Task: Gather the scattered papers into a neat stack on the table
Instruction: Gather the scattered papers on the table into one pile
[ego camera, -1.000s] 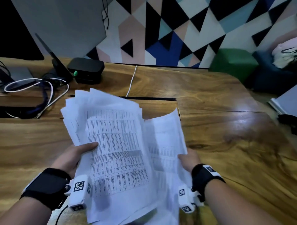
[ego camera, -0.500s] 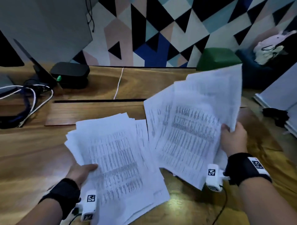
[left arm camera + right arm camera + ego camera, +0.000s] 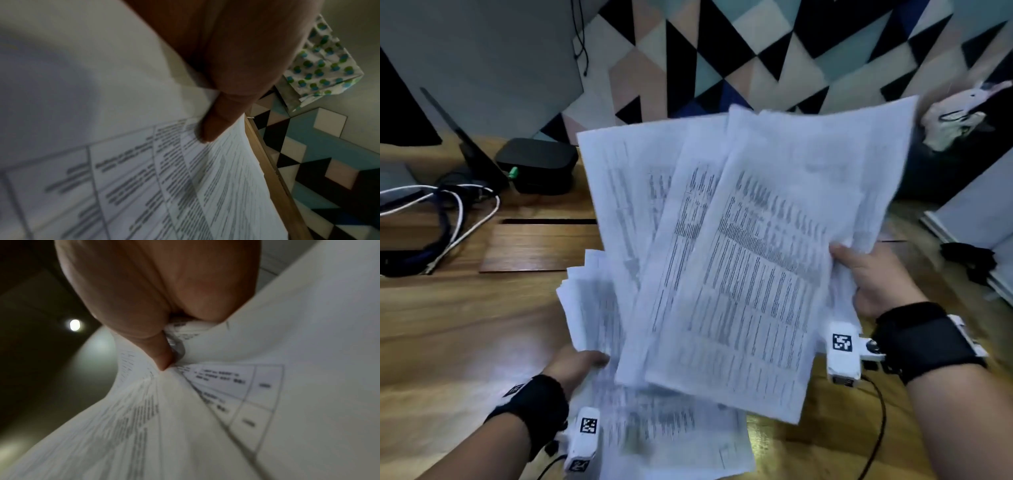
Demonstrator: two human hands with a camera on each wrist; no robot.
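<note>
Two bundles of printed white papers are held above the wooden table (image 3: 465,325). My right hand (image 3: 873,277) grips the upper bundle (image 3: 750,246) by its right edge, thumb on top; the sheets are fanned out and tilted up. In the right wrist view the thumb (image 3: 158,352) pinches the creased papers (image 3: 226,402). My left hand (image 3: 575,366) holds the lower bundle (image 3: 654,421) at its left edge, low over the table. The left wrist view shows the thumb (image 3: 218,120) pressing on those sheets (image 3: 164,178). The upper bundle overlaps and hides much of the lower one.
A black box (image 3: 537,164) and a tangle of white and dark cables (image 3: 441,219) lie at the back left. A dark slot (image 3: 548,221) crosses the table top. Behind stands a wall of coloured triangles (image 3: 756,54). A stuffed toy (image 3: 955,113) sits at the far right.
A second ago both hands held one loose pile. My right hand drew a bundle off to the right, then raised it and swung it back left over the left hand's bundle.
</note>
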